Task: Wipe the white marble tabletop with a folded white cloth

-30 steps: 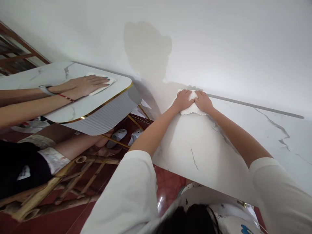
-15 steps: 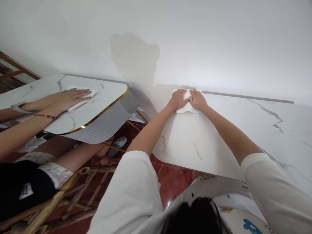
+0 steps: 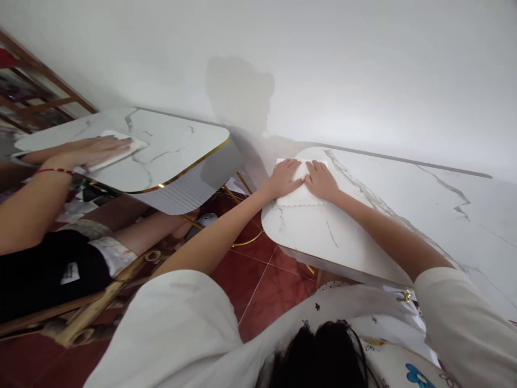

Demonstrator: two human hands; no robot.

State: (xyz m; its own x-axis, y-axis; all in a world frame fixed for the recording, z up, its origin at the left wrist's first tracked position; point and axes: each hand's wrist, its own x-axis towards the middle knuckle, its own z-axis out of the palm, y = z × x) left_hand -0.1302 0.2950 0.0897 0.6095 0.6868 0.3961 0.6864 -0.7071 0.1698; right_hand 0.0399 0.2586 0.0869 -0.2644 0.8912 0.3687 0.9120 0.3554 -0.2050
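Observation:
A white cloth (image 3: 302,198) with a scalloped edge lies spread near the left end of a white marble-patterned table (image 3: 355,245). My left hand (image 3: 285,179) rests flat on the cloth's left part, fingers stretched out. Beside it, my right hand (image 3: 322,180) presses flat on the right part, its fingers also extended. The two thumbs nearly meet over the middle of the cloth. Under my palms the cloth is hidden.
To the left, a co-worker's hands (image 3: 95,151) lie on another white cloth (image 3: 139,144) on a second marble-patterned table (image 3: 181,137) with a gold-trimmed edge. A wooden chair (image 3: 95,318) stands on the red tiled floor (image 3: 262,285). Behind both tables rises a white wall (image 3: 343,75).
Both my hands and the cloth have slid back from the wall edge, toward me and slightly left on the tabletop. The co-worker's hands have shifted left with their cloth. My view has shifted a little.

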